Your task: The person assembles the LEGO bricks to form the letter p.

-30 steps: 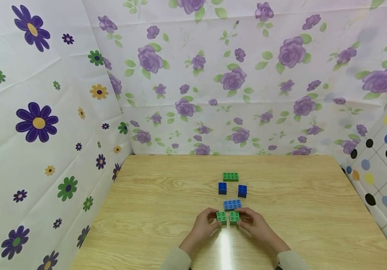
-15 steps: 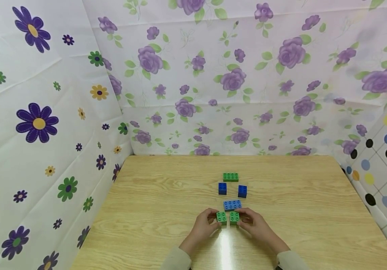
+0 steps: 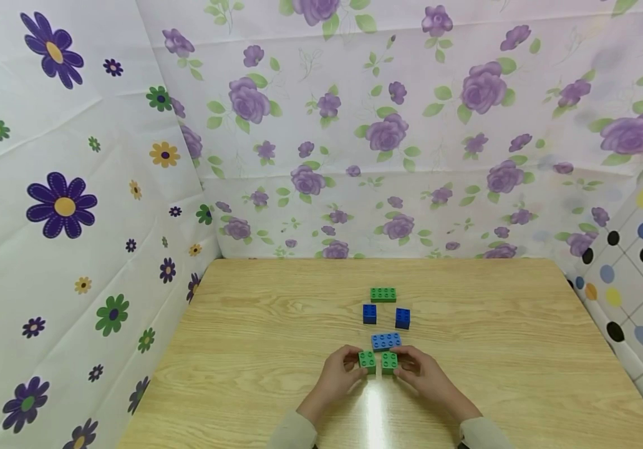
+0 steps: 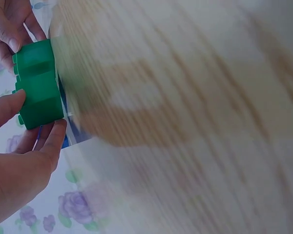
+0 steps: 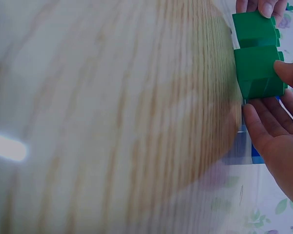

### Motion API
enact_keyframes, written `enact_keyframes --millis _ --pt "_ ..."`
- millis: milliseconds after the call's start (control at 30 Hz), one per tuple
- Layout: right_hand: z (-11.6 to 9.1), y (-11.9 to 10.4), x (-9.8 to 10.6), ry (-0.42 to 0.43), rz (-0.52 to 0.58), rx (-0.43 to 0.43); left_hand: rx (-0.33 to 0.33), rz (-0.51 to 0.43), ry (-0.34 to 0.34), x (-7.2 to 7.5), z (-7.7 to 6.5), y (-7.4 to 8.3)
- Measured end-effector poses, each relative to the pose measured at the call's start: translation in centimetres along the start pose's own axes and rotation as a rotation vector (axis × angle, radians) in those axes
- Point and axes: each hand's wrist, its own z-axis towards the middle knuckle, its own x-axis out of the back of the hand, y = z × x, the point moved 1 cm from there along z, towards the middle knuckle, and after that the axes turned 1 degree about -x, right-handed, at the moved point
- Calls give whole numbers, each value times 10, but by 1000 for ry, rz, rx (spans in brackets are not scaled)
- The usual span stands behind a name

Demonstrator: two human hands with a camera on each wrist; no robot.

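Observation:
My left hand (image 3: 339,372) pinches a small green toy brick (image 3: 367,362) with four-stud top between thumb and fingers. A matching green brick (image 3: 389,363) is pinched by my right hand (image 3: 423,373). The two bricks sit side by side with a narrow gap between them in the head view. Just beyond them lies a longer light blue brick (image 3: 386,341). In the left wrist view my left thumb (image 4: 10,108) presses the studded side of the green brick (image 4: 39,100). In the right wrist view the green brick (image 5: 260,72) lies between my right thumb and fingers.
Farther back on the wooden table (image 3: 270,324) stand two small dark blue bricks, the left one (image 3: 369,314) and the right one (image 3: 402,318). Behind them lies a long green brick (image 3: 383,295). Flowered cloth (image 3: 310,143) hangs past the table's far edge.
The green brick in my left hand has shifted very slightly to the left, widening the gap. My right hand and the other bricks stay where they were.

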Motion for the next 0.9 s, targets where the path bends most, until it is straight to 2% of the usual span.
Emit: enact_keyframes --millis 133,433,767,900 --pt "1 2 0 3 -4 -9 -3 -10 6 1 1 2" --pt "2 3 -1 14 27 -36 -48 40 29 4 3 7" --pt "0 1 0 14 13 -58 -102 -42 7 6 4 22" --pt "0 1 0 10 22 -40 -123 -55 3 4 7 27"
